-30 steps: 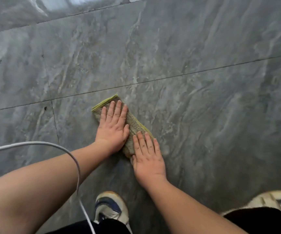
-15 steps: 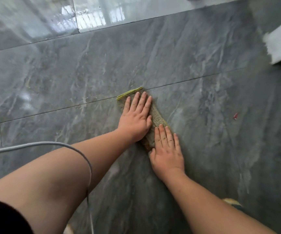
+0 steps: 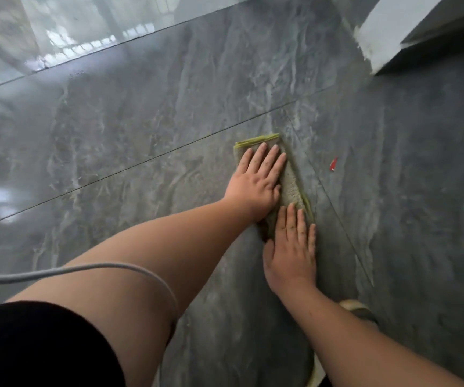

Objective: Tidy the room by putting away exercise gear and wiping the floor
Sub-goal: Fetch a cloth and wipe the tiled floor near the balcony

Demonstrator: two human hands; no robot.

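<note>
Your left hand (image 3: pixel 256 181) and right hand (image 3: pixel 290 248) press flat on the soft, folded cloth (image 3: pixel 290 182) at centre-right; it likely bunches, so keep palms spread.

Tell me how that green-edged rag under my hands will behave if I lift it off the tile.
The rag is folded and lies flat under the left hand and right hand, so it would probably droop and unfold when lifted. It looks thin, so likely light. On the glossy floor it probably slides easily when pushed.
</note>
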